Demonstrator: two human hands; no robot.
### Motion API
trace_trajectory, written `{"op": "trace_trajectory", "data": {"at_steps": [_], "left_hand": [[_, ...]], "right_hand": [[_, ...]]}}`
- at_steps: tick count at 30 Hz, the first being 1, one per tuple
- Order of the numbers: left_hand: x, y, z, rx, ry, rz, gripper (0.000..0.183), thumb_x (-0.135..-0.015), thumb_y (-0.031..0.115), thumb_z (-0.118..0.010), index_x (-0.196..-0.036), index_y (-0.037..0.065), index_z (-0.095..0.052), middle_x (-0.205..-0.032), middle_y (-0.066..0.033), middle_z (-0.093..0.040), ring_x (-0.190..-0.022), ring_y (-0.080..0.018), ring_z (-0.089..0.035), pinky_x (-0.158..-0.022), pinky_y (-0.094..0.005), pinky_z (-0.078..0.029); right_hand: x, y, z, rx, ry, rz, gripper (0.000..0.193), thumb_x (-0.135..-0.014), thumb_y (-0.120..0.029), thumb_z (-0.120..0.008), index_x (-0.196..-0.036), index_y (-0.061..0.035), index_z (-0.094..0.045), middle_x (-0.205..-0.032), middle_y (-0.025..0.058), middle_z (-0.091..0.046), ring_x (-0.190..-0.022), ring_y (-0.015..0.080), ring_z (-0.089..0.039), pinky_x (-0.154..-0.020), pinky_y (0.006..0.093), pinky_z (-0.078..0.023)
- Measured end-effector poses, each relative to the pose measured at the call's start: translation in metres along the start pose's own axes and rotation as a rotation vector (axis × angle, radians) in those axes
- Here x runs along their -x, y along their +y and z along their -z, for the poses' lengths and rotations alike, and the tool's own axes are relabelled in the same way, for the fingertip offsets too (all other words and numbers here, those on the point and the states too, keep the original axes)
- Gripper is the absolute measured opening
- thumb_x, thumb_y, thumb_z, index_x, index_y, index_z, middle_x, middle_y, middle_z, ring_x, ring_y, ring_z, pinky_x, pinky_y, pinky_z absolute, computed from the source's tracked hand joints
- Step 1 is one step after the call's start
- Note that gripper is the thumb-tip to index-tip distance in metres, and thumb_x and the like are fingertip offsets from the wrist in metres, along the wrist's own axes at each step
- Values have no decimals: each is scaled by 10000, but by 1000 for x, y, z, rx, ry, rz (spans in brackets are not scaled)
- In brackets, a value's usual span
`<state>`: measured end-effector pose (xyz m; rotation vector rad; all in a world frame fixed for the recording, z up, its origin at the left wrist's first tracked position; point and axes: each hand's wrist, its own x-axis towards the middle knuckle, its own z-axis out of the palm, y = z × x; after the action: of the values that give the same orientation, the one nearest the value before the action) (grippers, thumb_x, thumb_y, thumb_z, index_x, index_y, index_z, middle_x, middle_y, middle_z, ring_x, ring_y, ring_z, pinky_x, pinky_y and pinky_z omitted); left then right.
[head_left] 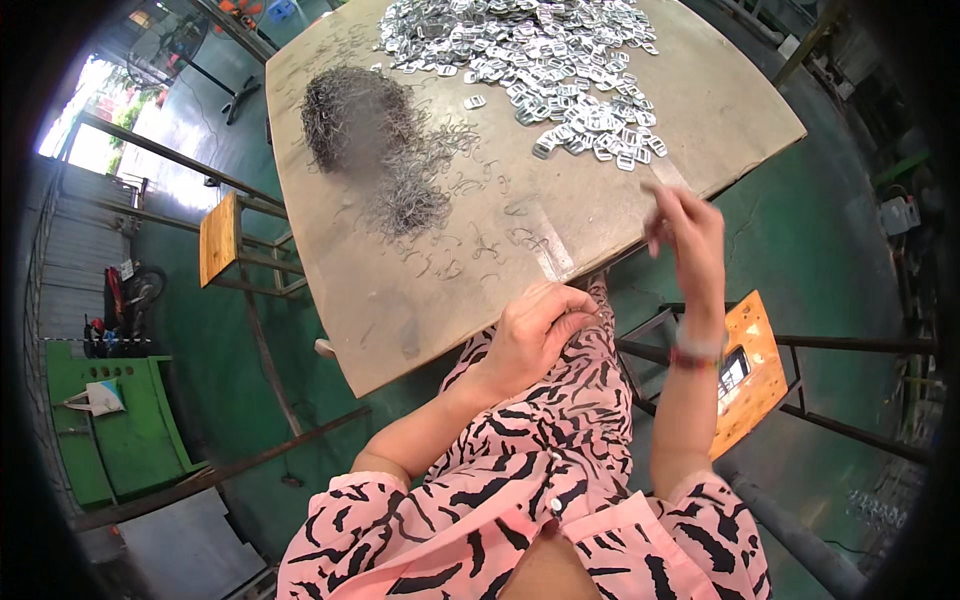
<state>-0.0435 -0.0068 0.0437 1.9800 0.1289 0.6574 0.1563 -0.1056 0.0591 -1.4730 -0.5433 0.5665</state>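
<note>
Many wires (345, 105) and metal buckles (540, 55) lie heaped beyond our curled left hand (540, 332) and right hand (690, 235), seemingly for reach; whether gripping, we can't tell.

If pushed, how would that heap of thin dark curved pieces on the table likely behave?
The dark heap would probably shift in tangled clumps, since its bent pieces cross one another. Outlying pieces should probably slide singly, lying scattered on the table.

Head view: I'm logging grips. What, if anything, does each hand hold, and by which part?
It cannot be told: the left hand is curled, its grip hidden; the right hand, blurred, shows nothing clearly held.
</note>
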Motion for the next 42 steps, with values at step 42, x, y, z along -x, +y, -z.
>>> {"op": "trace_trajectory", "data": {"at_steps": [42], "left_hand": [[14, -53, 31, -72, 325, 140, 177, -807, 113, -627, -966, 36, -639, -865, -76, -649, -720, -181, -581, -677, -317, -456]], "right_hand": [[91, 8, -59, -135, 68, 71, 122, -772, 98, -607, -886, 55, -600, -803, 121, -632, -629, 168, -608, -580, 238, -496]]}}
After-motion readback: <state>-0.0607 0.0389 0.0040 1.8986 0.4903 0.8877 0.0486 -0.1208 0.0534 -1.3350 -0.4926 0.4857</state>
